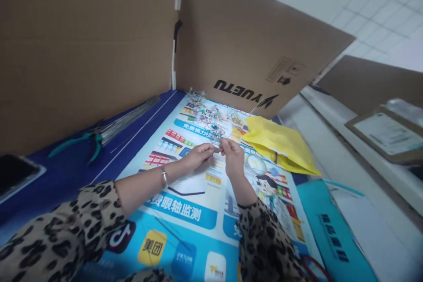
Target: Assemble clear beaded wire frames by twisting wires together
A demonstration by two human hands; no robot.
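Both hands meet above a printed poster [194, 229] with blue and white panels. My left hand [201, 157] comes in from the left, with a metal bangle [164, 177] on its wrist. Its thumb and fingertips are pinched together on something small. Facing it, my right hand [233, 156] is closed in a pinch too, its fingertips nearly touching the left ones. A small, thin dark piece shows between the two pinches, too small to name. Just beyond the fingers, a pile of small clear items [214, 116] lies on the poster's far part.
Teal-handled pliers [95, 141] and a bundle of thin wires [128, 116] lie at the left, near a phone [16, 176]. Tall cardboard panels [244, 39] stand behind. At the right are a yellow envelope [280, 143] and a teal packet [330, 229].
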